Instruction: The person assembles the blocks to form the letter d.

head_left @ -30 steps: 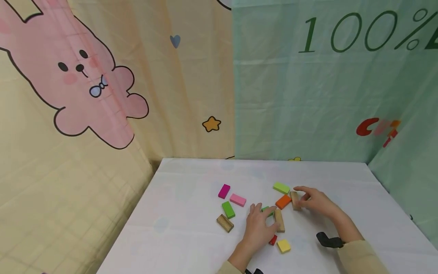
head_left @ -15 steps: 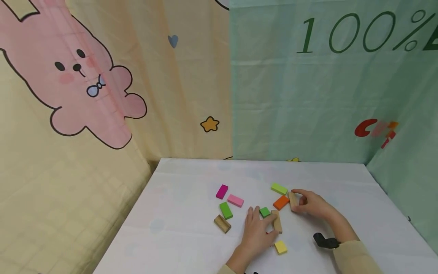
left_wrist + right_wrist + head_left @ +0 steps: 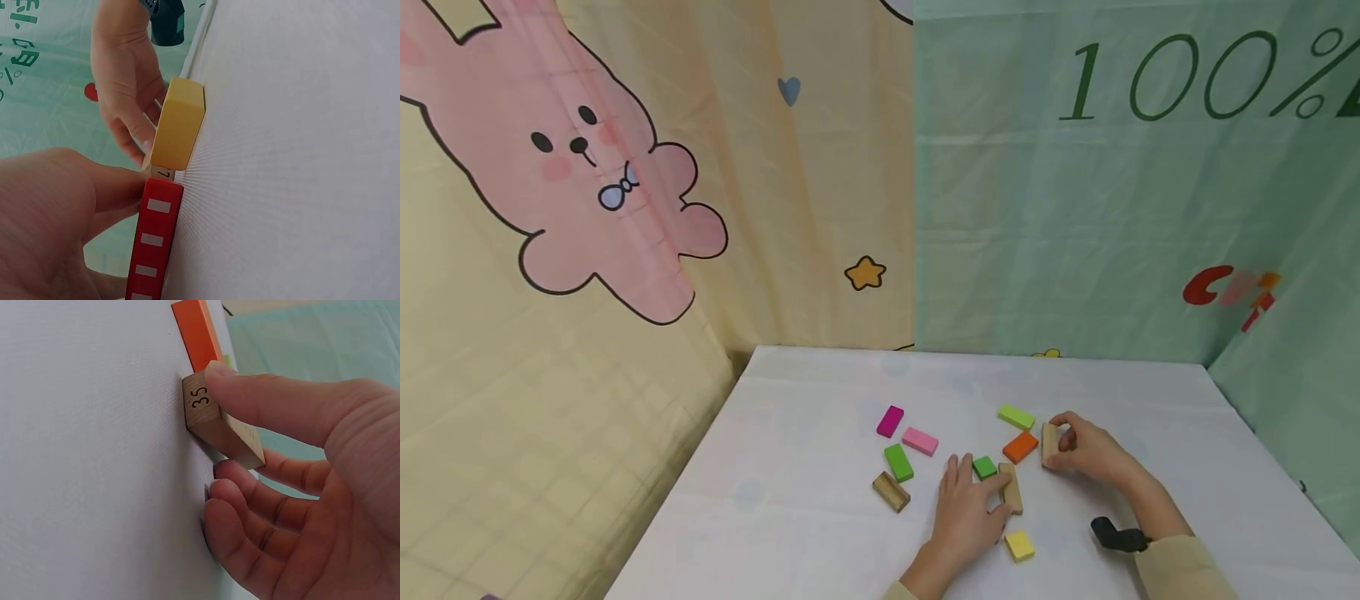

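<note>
A small wooden block (image 3: pixel 1049 445) marked 35 is pinched by my right hand (image 3: pixel 1093 454), thumb on one end; the right wrist view shows this block (image 3: pixel 219 422) tilted beside an orange block (image 3: pixel 197 331). My left hand (image 3: pixel 964 512) rests on the table with fingers fairly straight, its index fingertip and thumb touching another wooden block (image 3: pixel 1012 490). In the left wrist view, a red block (image 3: pixel 153 240) with pale squares and a yellow block (image 3: pixel 179 125) stand near the thumb. From the head view the left hand hides the red block.
Near the left hand lie a green block (image 3: pixel 984 467) and the yellow block (image 3: pixel 1019 546). Farther left are magenta (image 3: pixel 891 421), pink (image 3: pixel 920 441), green (image 3: pixel 898 462) and brown wooden (image 3: pixel 891 492) blocks. A lime block (image 3: pixel 1017 417) sits behind the orange one. Printed curtains hang behind the white table (image 3: pixel 790 517).
My right thumb and fingers have closed on the wooden block, which has shifted slightly right, away from the orange block. The left hand has stayed nearly in place, its index finger a little lower.
</note>
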Demonstrator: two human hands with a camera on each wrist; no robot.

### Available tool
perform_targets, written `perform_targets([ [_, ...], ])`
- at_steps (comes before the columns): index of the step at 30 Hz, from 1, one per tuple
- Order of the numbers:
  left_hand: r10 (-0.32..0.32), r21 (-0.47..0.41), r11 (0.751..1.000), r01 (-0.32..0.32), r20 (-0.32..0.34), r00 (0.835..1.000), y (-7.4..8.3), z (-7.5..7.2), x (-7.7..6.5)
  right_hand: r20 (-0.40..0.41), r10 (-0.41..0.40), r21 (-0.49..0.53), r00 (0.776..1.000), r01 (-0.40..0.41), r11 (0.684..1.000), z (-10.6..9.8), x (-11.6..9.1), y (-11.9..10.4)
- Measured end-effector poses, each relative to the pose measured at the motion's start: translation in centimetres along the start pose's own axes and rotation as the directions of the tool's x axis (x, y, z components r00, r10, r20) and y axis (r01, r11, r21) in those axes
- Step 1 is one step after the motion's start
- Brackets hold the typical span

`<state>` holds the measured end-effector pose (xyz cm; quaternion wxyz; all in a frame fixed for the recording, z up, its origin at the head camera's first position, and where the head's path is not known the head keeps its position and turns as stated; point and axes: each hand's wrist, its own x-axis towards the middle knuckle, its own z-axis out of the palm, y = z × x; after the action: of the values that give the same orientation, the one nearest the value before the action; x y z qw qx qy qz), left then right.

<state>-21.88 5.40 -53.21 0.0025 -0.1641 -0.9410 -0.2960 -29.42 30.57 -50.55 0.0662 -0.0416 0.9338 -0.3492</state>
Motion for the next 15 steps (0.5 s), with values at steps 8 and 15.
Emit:
perform_targets([
  [8, 0.018, 0.001, 1.000, -0.018, -0.029, 0.999, 0.12, 0.00, -0.04, -0.020, 0.029, 0.035, 0.999, -0.028, 0.999, 0.07, 0.25, -0.21],
  [15, 0.012, 0.023, 1.000, -0.011, -0.045, 0.999, 0.08, 0.07, 0.04, -0.036, 0.093, 0.163, 0.995, -0.086, 0.983, 0.32, 0.42, 0.09],
])
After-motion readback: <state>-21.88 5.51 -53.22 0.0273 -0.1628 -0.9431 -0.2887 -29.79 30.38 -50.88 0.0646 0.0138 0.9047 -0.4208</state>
